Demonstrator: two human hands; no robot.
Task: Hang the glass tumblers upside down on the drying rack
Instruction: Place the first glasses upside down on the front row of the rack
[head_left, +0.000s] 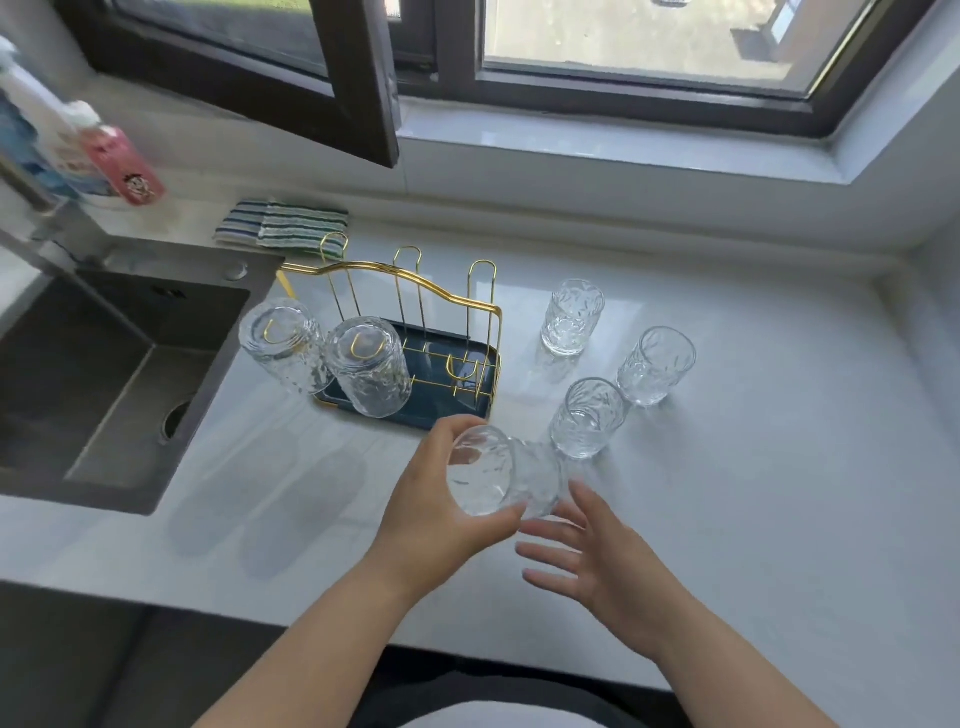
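Note:
A gold wire drying rack (470, 306) on a dark blue tray (415, 415) stands on the white counter. Two glass tumblers hang upside down on its near prongs, one on the left (283, 340), one beside it (371, 371). Three tumblers stand upright to the right of the rack: a far one (571, 317), a right one (655, 366) and a near one (587, 418). My left hand (441, 509) grips a tilted tumbler (498, 475) just in front of the tray. My right hand (587, 556) is beside it, fingers spread, holding nothing.
A dark sink (104, 374) lies left of the rack. Bottles (111, 150) stand at the back left, a striped cloth (283, 226) behind the rack. An open window frame (358, 78) juts over the counter.

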